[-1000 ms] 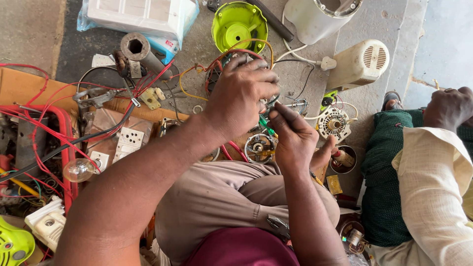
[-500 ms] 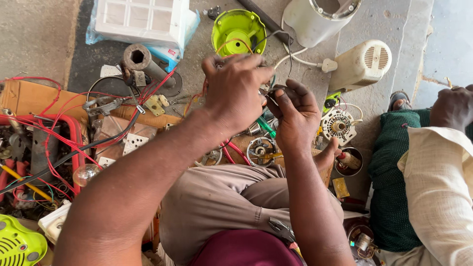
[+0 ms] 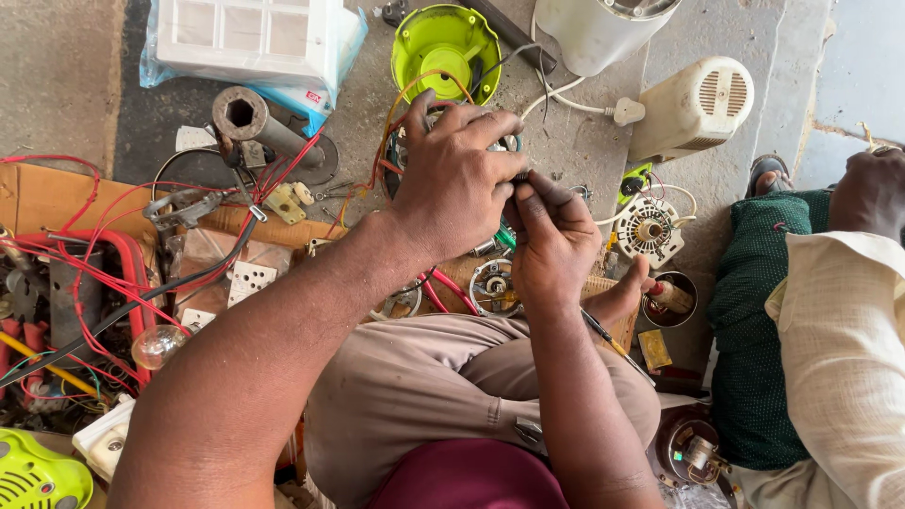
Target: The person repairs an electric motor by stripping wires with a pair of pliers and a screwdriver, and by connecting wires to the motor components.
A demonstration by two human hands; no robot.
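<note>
Motor part (image 3: 443,118) clamped under left hand (image 3: 457,179) grip, right hand (image 3: 551,240) pinching beside it, green screwdriver (image 3: 506,236) below.

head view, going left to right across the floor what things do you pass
lime green cover → glass bulb → grey pipe → left hand → right hand → white motor part → cream vented housing → another person's pale sleeve
</note>
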